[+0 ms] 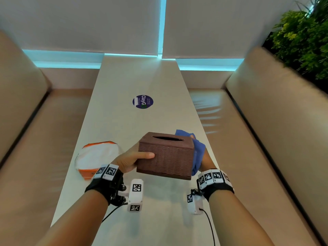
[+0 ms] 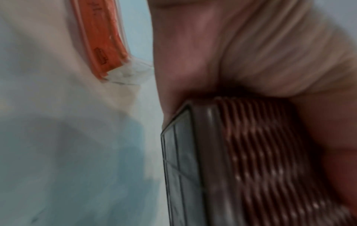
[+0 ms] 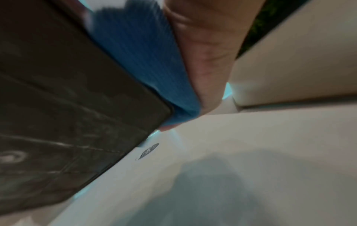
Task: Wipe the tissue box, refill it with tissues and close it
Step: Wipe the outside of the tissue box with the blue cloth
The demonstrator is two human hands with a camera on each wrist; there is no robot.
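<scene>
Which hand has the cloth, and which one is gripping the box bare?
The right hand presses the blue cloth against the tissue box; the left hand grips it bare.

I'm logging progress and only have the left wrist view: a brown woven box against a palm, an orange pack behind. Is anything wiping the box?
Observer: Yes. The right hand presses a blue cloth against the tissue box on its right side.
Operator: Is the box on the table?
Observer: No, the left hand holds it above the table.
Operator: Tissues showing?
Observer: None show in the top slot; the tissue pack lies left of the box.
</scene>
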